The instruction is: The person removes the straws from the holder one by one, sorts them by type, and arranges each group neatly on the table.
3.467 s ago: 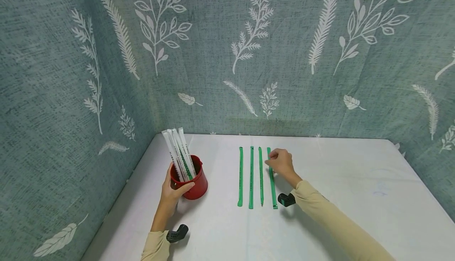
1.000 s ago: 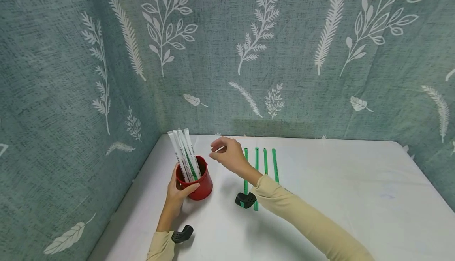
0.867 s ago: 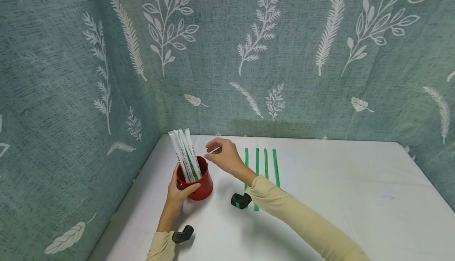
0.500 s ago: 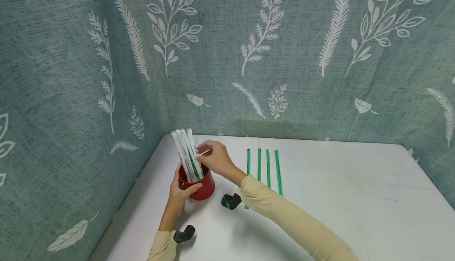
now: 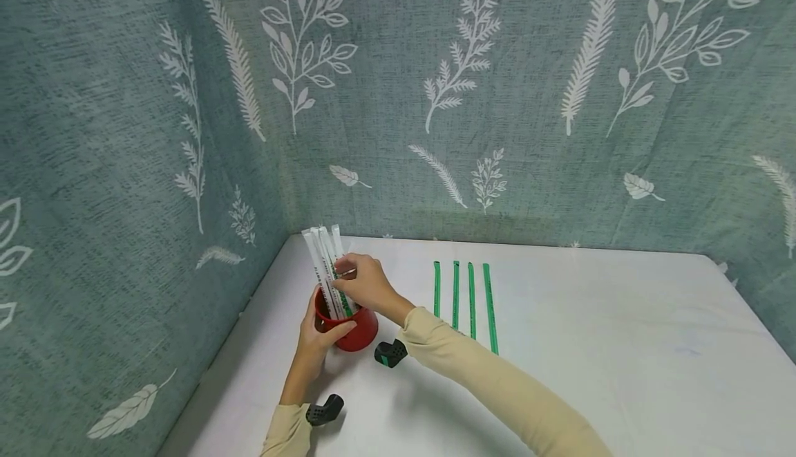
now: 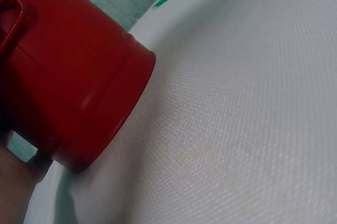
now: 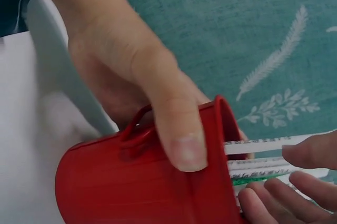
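Metal, by its red gloss and rolled rim, seems to be what my left grip [image 5: 315,343] wraps: a small bucket [image 5: 363,334], thumb along the near wall by the rim, a looped handle [image 7: 136,135] just beside that thumb. I judge this hold steadies the bucket while my right grip [image 5: 368,285] works above its mouth. There my right thumb and fingers bend about the upper shafts of slim white sticks [image 5: 320,268], paper-wrapped and printed, one marked green; whether they pinch one or only surround the bunch I cannot tell. The sticks lean away from my right grip because, I take it, the bucket's rim props them and is wider than the bunch. To the right of that grip, well apart from the bucket, four flat green sticks [image 5: 456,291] lie roughly parallel on the bench [image 5: 597,332], whose white covering looks finely woven from beside my left grip.
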